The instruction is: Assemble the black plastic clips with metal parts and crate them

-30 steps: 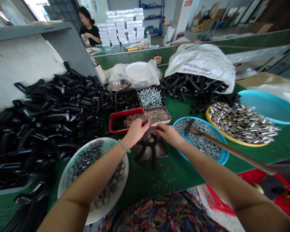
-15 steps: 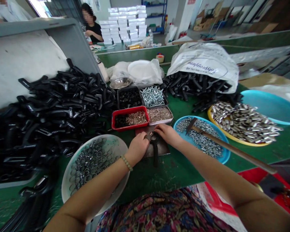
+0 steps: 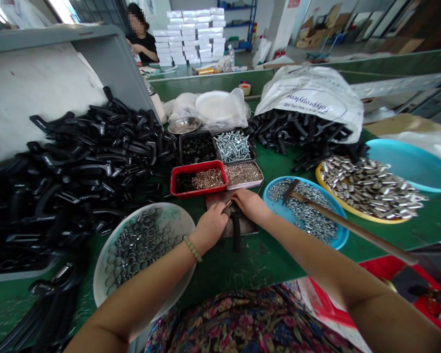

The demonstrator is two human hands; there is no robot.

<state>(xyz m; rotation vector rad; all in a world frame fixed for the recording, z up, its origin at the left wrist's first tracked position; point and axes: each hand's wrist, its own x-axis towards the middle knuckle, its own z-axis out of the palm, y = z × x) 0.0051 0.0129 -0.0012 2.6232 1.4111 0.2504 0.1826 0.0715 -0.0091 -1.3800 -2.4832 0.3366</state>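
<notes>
My left hand point(image 3: 209, 228) and my right hand point(image 3: 250, 206) meet over a black plastic handle point(image 3: 236, 235), most of its top hidden by my fingers. A small metal part point(image 3: 228, 203) shows between my hands. Under them lies a dark metal plate point(image 3: 248, 226) on the green bench. A white bowl of metal rings point(image 3: 178, 218) sits just left of my left wrist. Right of my right hand, a hammer point(image 3: 338, 218) rests across a blue bowl of nuts point(image 3: 279, 185).
A large heap of black handles point(image 3: 77, 171) fills the left, with more spilling from a white sack point(image 3: 312, 93). Small trays of parts point(image 3: 198, 179) stand ahead, and a yellow tray of metal sleeves point(image 3: 371, 189) lies right. A co-worker point(image 3: 141, 41) stands at the far bench.
My left hand has come down from over the red tray to the black handle. Both hands now close around the handle on the plate, covering more of it.
</notes>
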